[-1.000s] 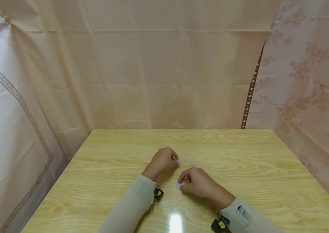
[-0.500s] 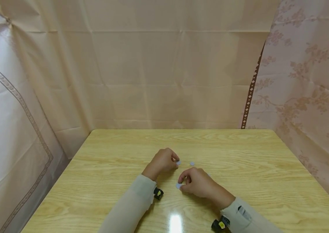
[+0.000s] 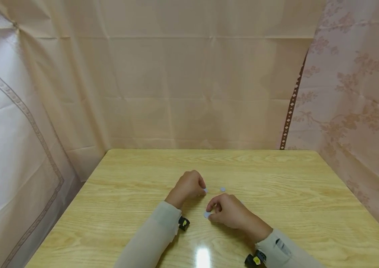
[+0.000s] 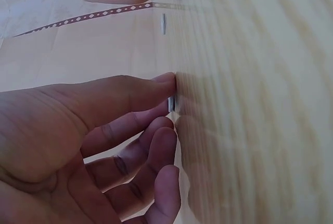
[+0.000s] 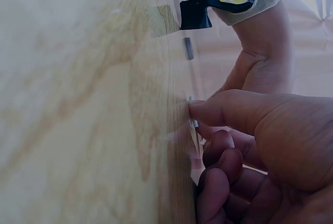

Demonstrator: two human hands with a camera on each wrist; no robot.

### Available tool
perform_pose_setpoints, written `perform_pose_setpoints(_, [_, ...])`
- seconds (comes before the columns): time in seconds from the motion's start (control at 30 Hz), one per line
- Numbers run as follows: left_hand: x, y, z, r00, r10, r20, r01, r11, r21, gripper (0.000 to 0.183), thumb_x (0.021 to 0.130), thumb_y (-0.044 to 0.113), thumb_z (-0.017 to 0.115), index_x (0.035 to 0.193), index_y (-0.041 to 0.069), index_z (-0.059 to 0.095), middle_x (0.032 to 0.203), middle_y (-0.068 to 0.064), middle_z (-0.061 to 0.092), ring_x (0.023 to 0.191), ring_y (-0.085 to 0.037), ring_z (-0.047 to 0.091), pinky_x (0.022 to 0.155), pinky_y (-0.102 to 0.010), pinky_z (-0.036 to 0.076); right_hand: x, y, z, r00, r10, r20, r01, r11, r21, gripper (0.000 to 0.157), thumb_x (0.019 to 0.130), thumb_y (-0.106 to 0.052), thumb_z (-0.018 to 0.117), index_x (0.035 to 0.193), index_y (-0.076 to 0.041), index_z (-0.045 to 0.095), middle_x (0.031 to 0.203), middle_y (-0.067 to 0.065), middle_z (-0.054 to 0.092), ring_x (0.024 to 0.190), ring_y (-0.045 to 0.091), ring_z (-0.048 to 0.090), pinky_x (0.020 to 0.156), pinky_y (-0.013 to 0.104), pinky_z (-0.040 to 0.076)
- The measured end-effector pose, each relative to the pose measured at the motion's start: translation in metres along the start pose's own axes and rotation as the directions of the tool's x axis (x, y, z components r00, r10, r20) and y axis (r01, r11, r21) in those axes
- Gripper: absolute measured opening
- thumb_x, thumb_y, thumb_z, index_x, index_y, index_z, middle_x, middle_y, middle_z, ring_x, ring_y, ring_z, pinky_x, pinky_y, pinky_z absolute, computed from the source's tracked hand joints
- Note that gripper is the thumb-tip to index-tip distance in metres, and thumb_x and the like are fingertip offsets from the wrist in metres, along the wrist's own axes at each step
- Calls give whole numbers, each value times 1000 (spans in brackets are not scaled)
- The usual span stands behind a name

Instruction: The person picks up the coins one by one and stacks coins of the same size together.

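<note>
Small thin pale discs lie on the wooden table. In the head view, my left hand [image 3: 190, 185] pinches one pale disc [image 3: 205, 190] at the tabletop. The left wrist view shows this disc [image 4: 171, 104] edge-on between thumb and index finger. Nearer the front, my right hand [image 3: 231, 211] pinches a second disc [image 3: 207, 214], partly covered by its fingertips; in the right wrist view that disc [image 5: 195, 123] peeks out by the thumb. A third disc [image 3: 222, 189] lies flat beyond the right hand. A pale sliver [image 3: 242, 202] shows behind the right knuckles, mostly hidden.
The wood-grain table [image 3: 126, 186] stretches around both hands. A beige curtain [image 3: 189, 74] hangs behind it, and a flowered cloth [image 3: 360, 111] hangs at the right. Black wrist-camera mounts [image 3: 184, 223] sit at both cuffs. Light glares off the table's front.
The left fingers and their disc have shifted slightly toward the front, and thumb and index finger look closer together than half a second ago. My right hand stays put; the head view has moved slightly.
</note>
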State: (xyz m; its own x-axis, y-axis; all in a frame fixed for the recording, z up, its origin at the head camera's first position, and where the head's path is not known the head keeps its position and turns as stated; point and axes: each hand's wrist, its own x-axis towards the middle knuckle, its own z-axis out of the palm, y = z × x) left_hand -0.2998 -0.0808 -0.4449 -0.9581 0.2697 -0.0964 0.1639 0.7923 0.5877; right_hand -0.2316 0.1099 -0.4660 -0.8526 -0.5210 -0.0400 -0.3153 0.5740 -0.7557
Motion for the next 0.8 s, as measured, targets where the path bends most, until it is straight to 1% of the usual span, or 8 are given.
perform_pose_setpoints(0.13, [-1,1,-1,1000,1,-2,-1,1000,19,14,79,13,90,78,15,77,86,4,73,75,-15,64,69,-33,55,0,0,1,1000,-3,-2,3,1000,-9,8,90,-17,80,97,-16,76,62,-5,59,51,7,47,47,21,36])
perform_pose_setpoints(0.27, [-2,1,-1,1000,10,-2,-10,1000,28,14,79,14,90,77,15,76,85,5,72,73,-14,62,66,-31,54,1,-1,1,1000,-1,-4,1,1000,-22,8,89,-17,81,96,-17,76,63,-5,59,52,7,47,48,21,37])
perform_pose_setpoints(0.4, [-2,2,0,1000,4,-4,-4,1000,31,15,79,15,90,76,16,76,86,5,72,72,-14,62,65,-30,53,0,-1,0,1000,-6,1,6,1000,-16,8,90,-18,81,96,-17,76,63,-5,59,52,7,48,48,21,37])
perform_pose_setpoints(0.6, [-4,4,-2,1000,12,-6,-12,1000,26,15,80,16,90,77,16,76,89,4,71,74,-14,62,66,-30,53,0,1,0,1000,-5,2,5,1000,-15,8,90,-19,81,96,-17,76,62,-6,59,52,6,47,48,20,36])
perform_pose_setpoints(0.8, [-6,7,-7,1000,25,-16,-25,1000,12,13,80,16,90,80,14,77,94,2,73,78,-14,63,71,-33,55,0,0,0,1000,1,2,-1,1000,-18,8,90,-19,80,96,-18,76,62,-6,58,52,6,46,48,20,36])
